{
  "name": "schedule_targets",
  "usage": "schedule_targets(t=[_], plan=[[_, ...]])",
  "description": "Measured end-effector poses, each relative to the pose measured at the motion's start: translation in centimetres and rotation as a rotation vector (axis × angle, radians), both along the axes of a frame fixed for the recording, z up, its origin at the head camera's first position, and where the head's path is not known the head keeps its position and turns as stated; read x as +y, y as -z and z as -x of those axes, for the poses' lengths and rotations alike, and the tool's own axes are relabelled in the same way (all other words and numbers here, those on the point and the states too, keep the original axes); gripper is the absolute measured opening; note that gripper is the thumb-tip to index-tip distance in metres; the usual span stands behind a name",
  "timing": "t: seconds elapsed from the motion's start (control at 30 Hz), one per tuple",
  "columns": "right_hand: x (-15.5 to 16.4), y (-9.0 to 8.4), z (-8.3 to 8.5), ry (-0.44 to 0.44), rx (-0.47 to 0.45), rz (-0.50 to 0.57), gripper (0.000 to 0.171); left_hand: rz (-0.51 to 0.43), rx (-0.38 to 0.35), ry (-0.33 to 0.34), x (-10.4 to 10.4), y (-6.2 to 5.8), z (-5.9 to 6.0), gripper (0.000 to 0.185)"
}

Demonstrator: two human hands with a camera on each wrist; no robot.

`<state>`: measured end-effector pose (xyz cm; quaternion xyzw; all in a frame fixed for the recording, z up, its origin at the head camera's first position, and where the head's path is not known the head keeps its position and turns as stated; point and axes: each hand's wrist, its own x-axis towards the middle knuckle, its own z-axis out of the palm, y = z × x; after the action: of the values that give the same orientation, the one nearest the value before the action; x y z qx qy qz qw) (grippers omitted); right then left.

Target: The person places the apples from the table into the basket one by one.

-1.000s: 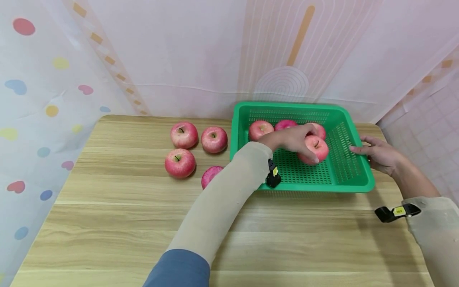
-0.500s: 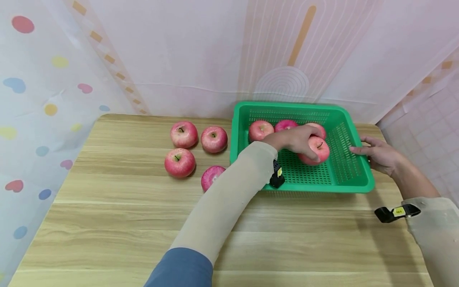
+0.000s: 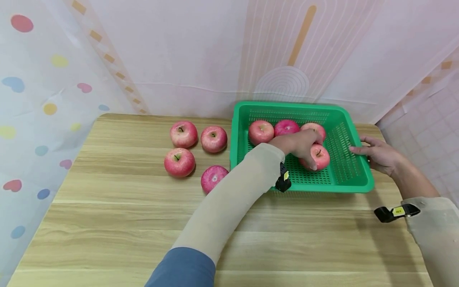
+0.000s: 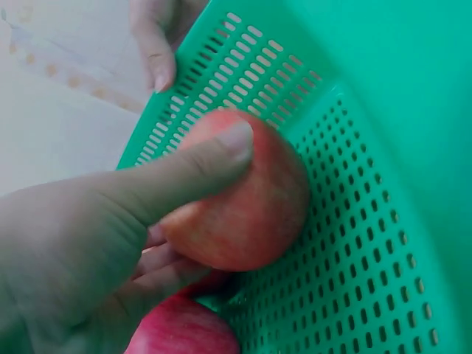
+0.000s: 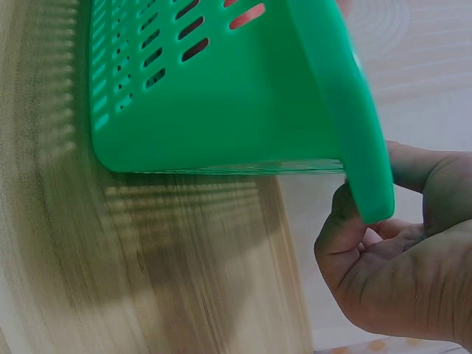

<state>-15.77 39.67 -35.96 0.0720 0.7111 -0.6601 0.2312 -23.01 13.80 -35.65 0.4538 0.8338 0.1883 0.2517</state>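
Left hand (image 3: 299, 144): fingers curled round red-pink round apple (image 3: 319, 157), apple low inside green perforated plastic basket (image 3: 353, 185), apparently resting on mesh floor; contact unclear. Right hand (image 3: 376, 153): fingers pinch basket right rim. Three more apples at basket rear. Risk: released apple rolls into neighbours, bruising; loose rim hold lets basket slide on wooden worktop (image 3: 118, 223).

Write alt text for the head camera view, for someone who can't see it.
A person's left hand grips a red apple inside a green basket holding three more apples, while the right hand holds the basket's right rim. Four other apples sit on the wooden table left of the basket.
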Motion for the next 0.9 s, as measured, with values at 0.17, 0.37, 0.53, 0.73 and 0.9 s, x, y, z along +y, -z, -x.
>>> schedule_targets(t=[0.17, 0.37, 0.53, 0.73, 0.9], plan=[[0.1, 0.0, 0.0, -0.009, 0.013, -0.006, 0.017, 0.086, 0.059, 0.0, 0.5, -0.1, -0.4, 0.077], [0.1, 0.2, 0.0, -0.006, 0.005, -0.012, 0.017, 0.164, 0.122, -0.016, 0.7, -0.2, -0.7, 0.075], [0.1, 0.3, 0.1, -0.012, 0.007, -0.024, 0.018, 0.189, 0.105, -0.038, 0.5, -0.5, -0.9, 0.076], [0.1, 0.2, 0.1, -0.01, 0.002, -0.027, 0.018, 0.212, 0.033, -0.073, 0.3, -1.1, -0.9, 0.078], [0.2, 0.2, 0.1, -0.009, 0.0, -0.022, 0.018, 0.206, 0.062, -0.069, 0.6, -1.3, -1.0, 0.067]])
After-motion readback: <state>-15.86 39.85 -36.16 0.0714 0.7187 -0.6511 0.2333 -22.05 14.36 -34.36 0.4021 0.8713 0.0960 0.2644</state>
